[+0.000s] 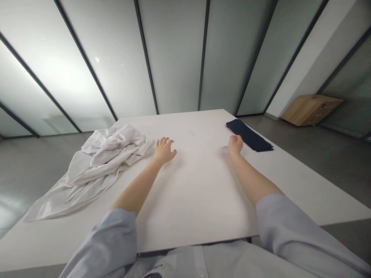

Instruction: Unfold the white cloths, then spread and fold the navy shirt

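My left hand point(165, 150) is held over the white table, its fingers spread and nothing in them. Just left of it lies a crumpled heap of white cloth point(113, 154), whose lower end trails toward the table's left edge. My right hand point(235, 145) is closed in a fist, with nothing showing in it. Right beside that fist is a flat, folded dark navy cloth point(249, 135), close to the table's right edge; I cannot tell whether the two touch.
The white table point(197, 200) reaches from my body toward a frosted glass wall point(176, 58) with dark frames. On the floor to the right, by a pale pillar, stands a wooden cabinet point(304, 110).
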A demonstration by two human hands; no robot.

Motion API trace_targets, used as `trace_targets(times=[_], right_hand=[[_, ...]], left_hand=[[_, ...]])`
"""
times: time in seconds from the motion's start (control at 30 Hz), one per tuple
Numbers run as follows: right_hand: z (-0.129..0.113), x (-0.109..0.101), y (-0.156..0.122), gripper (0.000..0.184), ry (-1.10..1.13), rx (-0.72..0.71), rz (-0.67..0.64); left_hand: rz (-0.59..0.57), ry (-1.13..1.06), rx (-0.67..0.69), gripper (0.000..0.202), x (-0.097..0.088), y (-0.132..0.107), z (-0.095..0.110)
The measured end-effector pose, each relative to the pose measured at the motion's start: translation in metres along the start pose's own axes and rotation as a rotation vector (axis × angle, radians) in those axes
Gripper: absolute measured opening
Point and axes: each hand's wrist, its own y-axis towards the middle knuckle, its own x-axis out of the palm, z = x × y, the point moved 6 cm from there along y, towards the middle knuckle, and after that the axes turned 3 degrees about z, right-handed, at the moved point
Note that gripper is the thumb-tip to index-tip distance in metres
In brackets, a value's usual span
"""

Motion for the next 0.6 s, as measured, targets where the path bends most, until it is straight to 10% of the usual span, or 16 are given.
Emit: trace_targets(times=[0.13, 0.3, 0.6], right_hand=[[0.042, -0.026, 0.034, 0.046, -0.448, -0.057, -0.108], [0.087, -0.039, 0.059, 0.057, -0.708, -0.055, -0.365], [0.032, 0.014, 0.01, 0.064, -0.61, -0.281, -0.595]], left_hand=[[-0.221, -0.044, 0.013, 0.045, 0.061, 0.001, 0.025], [-0.219, -0.063, 0.052, 0.04, 0.074, -0.003, 0.026], [-0.208, -0.045, 0.059, 0.04, 0.073, -0.002, 0.026]])
